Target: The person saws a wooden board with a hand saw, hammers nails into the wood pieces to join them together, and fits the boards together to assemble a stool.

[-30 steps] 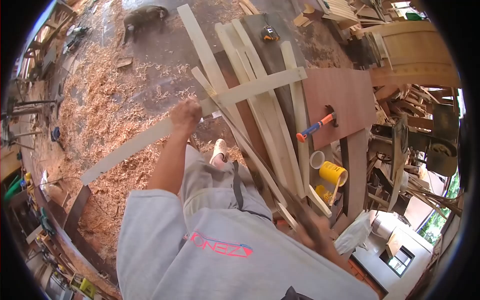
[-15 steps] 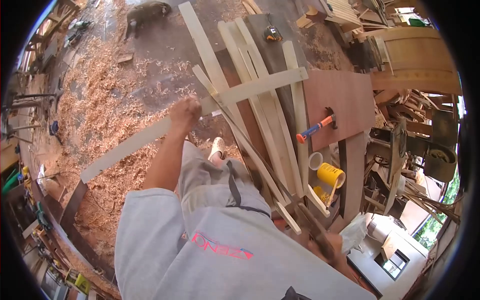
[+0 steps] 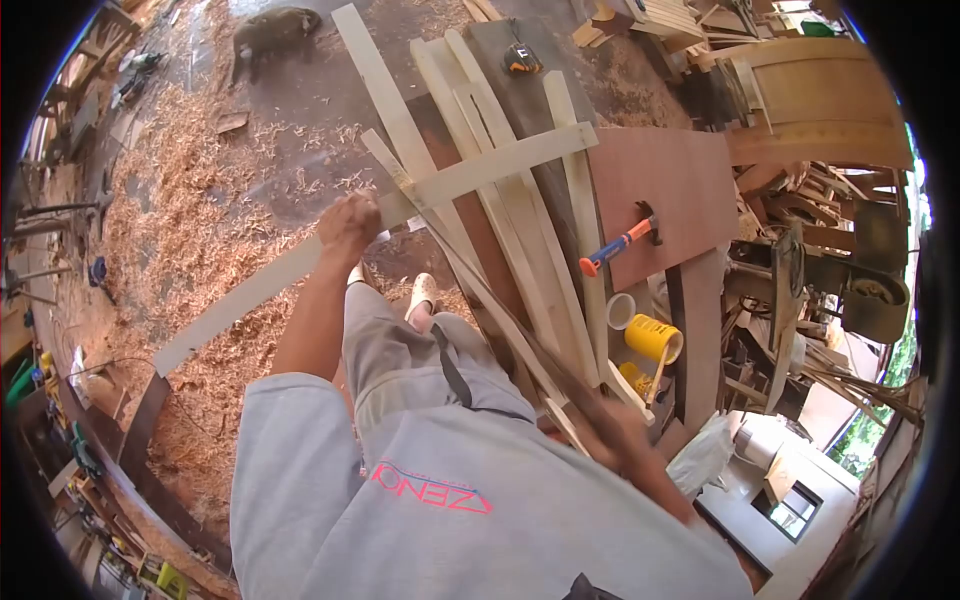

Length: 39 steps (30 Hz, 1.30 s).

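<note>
My left hand (image 3: 349, 222) is closed round a long pale board (image 3: 245, 305), which slants across the view. The board's far end rests over several pale wood strips (image 3: 530, 225). My right hand (image 3: 622, 432), smeared by motion, grips what looks like a handsaw (image 3: 520, 335). Its long narrow blade, seen nearly edge-on, runs up to the board just right of my left hand. The saw's handle is mostly hidden by the hand and blur. Beside the strips, a claw hammer (image 3: 620, 245) with an orange and blue handle lies on a reddish panel (image 3: 665, 185).
A tape measure (image 3: 521, 59) lies beyond the strips. A yellow can (image 3: 650, 339) lies on its side near my right arm, with a plastic bag (image 3: 702, 455) behind. Wood shavings (image 3: 190, 210) cover the floor at left; an animal (image 3: 275, 38) lies at the top. Scrap wood crowds the right.
My right hand has moved forward and up with the saw, toward the board. My left hand stays closed on the board. The whole view has shifted slightly.
</note>
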{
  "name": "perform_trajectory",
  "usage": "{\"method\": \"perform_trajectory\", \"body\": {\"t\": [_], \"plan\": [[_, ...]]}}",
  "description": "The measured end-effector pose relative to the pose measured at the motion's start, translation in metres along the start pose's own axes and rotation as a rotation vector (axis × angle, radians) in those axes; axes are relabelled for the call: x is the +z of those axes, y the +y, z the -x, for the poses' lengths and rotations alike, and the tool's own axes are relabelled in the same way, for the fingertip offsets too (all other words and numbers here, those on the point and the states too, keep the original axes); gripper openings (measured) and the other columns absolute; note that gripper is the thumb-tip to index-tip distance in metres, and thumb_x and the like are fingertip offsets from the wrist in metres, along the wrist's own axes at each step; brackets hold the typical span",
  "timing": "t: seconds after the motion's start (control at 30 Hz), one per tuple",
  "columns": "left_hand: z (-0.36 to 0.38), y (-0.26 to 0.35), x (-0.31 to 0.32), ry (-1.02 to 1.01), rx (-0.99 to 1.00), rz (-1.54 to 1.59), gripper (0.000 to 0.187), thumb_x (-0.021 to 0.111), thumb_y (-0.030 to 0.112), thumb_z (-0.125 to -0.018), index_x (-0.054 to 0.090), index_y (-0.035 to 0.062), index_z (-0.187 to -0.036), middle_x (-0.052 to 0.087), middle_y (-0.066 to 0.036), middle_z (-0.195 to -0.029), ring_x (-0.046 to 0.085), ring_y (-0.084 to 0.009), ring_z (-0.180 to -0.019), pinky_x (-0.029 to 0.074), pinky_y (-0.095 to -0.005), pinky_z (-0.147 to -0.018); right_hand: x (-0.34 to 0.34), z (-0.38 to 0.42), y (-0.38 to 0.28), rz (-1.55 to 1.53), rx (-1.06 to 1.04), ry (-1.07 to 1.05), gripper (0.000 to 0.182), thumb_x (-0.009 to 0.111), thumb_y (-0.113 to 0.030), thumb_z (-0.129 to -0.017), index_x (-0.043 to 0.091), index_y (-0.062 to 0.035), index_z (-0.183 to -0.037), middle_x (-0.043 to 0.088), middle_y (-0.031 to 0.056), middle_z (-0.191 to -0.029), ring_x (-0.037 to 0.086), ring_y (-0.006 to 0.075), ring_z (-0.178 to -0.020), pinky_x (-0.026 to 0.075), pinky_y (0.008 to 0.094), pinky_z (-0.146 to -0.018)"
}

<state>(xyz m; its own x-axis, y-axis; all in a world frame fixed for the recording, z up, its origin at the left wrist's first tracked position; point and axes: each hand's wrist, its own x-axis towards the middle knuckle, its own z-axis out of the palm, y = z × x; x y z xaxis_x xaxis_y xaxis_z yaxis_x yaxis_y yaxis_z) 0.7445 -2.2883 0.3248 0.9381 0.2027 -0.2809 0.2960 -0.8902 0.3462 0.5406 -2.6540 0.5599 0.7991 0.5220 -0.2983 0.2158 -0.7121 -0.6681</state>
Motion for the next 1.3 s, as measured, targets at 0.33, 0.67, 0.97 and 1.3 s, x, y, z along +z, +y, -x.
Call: {"method": "perform_trajectory", "body": {"t": [0.33, 0.67, 0.97, 1.3], "plan": [[-0.009, -0.023, 0.026, 0.125, 0.360, -0.308, 0.018, 0.055, 0.018, -0.083, 0.071, 0.0109, -0.084, 0.069, -0.014, -0.085, 0.067, -0.0333, -0.075, 0.054, -0.0445, -0.066, 0.129, -0.238, 0.082, -0.081, -0.111, 0.105, 0.063, 0.073, -0.023, -0.065, 0.056, -0.0125, -0.125, 0.059, 0.0177, -0.088, 0.059, 0.0363, -0.077, 0.047, 0.0470, -0.068], [-0.013, -0.036, 0.033, 0.065, 0.189, -0.071, 0.027, 0.047, 0.025, -0.083, 0.068, 0.0075, -0.081, 0.067, -0.019, -0.079, 0.067, -0.0370, -0.080, 0.053, -0.0460, -0.072, -0.039, -0.016, -0.043, 0.011, 0.041, 0.078, 0.041, 0.063, -0.021, -0.081, 0.063, -0.0161, -0.121, 0.067, 0.0086, -0.094, 0.067, 0.0298, -0.086, 0.053, 0.0387, -0.077], [-0.011, -0.011, 0.008, 0.053, 0.109, -0.060, 0.036, 0.039, 0.024, -0.090, 0.065, 0.0038, -0.077, 0.068, -0.021, -0.088, 0.067, -0.0386, -0.086, 0.051, -0.0486, -0.083, 0.101, -0.252, 0.028, -0.278, 0.056, 0.309, 0.021, 0.065, -0.012, -0.076, 0.058, -0.0036, -0.095, 0.054, 0.0184, -0.063, 0.057, 0.0382, -0.061, 0.042, 0.0460, -0.051], [-0.003, 0.014, -0.025, -0.173, -0.065, -0.024, 0.040, 0.035, 0.027, -0.089, 0.070, 0.0059, -0.095, 0.067, -0.022, -0.099, 0.065, -0.0377, -0.095, 0.050, -0.0452, -0.085, -0.007, 0.000, -0.014, 0.136, 0.003, 0.053, 0.043, 0.063, -0.017, -0.078, 0.056, -0.0106, -0.120, 0.059, 0.0131, -0.074, 0.060, 0.0340, -0.066, 0.046, 0.0436, -0.056]]}}
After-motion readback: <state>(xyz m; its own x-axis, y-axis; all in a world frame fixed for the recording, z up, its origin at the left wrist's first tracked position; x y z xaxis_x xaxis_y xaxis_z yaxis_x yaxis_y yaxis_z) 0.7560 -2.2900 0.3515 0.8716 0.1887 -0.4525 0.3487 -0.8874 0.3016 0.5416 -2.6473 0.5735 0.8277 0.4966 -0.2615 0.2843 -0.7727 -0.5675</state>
